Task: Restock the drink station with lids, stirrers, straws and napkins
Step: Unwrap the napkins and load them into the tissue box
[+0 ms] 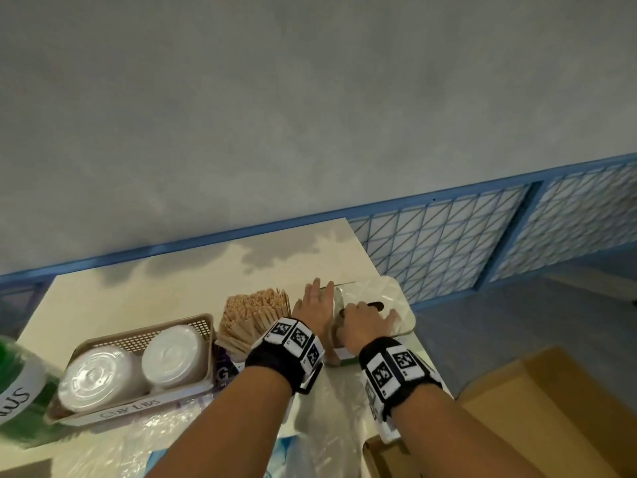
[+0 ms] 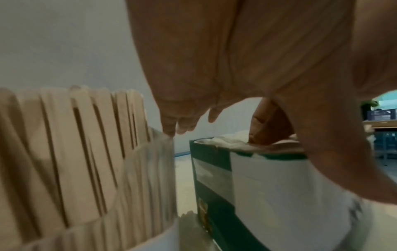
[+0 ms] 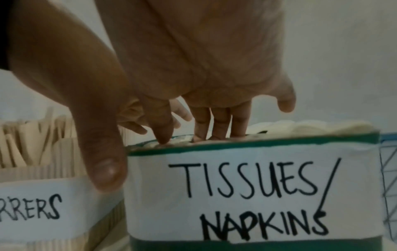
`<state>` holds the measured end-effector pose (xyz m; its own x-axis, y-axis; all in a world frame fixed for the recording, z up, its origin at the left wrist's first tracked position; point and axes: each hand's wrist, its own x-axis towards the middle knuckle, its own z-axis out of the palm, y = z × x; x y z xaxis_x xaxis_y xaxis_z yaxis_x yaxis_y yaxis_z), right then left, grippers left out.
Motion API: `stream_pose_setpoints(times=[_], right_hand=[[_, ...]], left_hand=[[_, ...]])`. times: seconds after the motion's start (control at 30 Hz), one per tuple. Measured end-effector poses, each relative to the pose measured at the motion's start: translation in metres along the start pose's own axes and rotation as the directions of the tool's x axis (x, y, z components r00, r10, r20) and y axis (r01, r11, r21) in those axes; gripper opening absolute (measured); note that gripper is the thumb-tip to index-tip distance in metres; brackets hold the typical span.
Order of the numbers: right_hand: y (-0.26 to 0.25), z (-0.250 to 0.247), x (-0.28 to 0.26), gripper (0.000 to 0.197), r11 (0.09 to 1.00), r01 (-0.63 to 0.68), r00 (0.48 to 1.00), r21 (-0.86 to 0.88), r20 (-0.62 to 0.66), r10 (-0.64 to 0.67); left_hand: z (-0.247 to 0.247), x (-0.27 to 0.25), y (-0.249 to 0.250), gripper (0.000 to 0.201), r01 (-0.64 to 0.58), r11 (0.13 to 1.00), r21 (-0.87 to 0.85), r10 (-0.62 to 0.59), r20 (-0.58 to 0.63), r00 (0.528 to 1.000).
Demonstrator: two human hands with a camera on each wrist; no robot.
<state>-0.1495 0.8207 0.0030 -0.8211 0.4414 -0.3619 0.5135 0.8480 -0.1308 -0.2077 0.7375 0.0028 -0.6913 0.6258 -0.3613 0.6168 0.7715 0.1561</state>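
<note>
A green box labelled "TISSUES/NAPKINS" (image 3: 257,186) stands at the table's right end, stuffed with white napkins (image 1: 387,293). My right hand (image 1: 365,322) is on top of it. Its straight fingers (image 3: 217,125) push down into the napkins (image 3: 311,126) while the thumb hangs outside the front left corner. My left hand (image 1: 315,305) lies flat and open against the box's left side (image 2: 268,186), between it and the stirrers. Wooden stirrers (image 1: 255,312) fill a ribbed holder (image 2: 139,178) just left of the box.
A beige basket (image 1: 138,338) holds two stacks of white lids (image 1: 172,353) left of the stirrers. A green labelled container (image 1: 17,384) sits at the far left. Crumpled plastic bags (image 1: 327,426) lie at the table's front. A cardboard box (image 1: 551,408) stands lower right, a blue mesh fence (image 1: 448,243) behind.
</note>
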Motion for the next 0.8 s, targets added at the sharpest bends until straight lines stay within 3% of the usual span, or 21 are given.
stream_pose_setpoints(times=[0.13, 0.37, 0.57, 0.8], right_hand=[[0.005, 0.001, 0.008, 0.034, 0.998, 0.023, 0.999, 0.051, 0.037, -0.025], [0.008, 0.000, 0.005, 0.027, 0.982, 0.029, 0.999, 0.185, -0.040, -0.022], [0.005, 0.006, -0.014, 0.025, 0.986, 0.045, 0.999, 0.159, -0.038, -0.039], [0.004, 0.022, -0.031, 0.025, 0.988, 0.045, 0.999, 0.148, -0.031, -0.041]], left_hand=[[0.000, 0.012, -0.003, 0.138, -0.025, 1.000, 0.019, 0.023, 0.098, 0.995], [0.003, 0.006, -0.006, 0.141, -0.078, 0.993, -0.084, 0.075, -0.040, 0.996], [0.009, -0.015, -0.006, 0.147, -0.072, 0.977, -0.202, 0.077, 0.015, 0.997], [0.027, -0.033, -0.009, 0.151, -0.091, 0.938, -0.334, 0.095, -0.004, 0.995]])
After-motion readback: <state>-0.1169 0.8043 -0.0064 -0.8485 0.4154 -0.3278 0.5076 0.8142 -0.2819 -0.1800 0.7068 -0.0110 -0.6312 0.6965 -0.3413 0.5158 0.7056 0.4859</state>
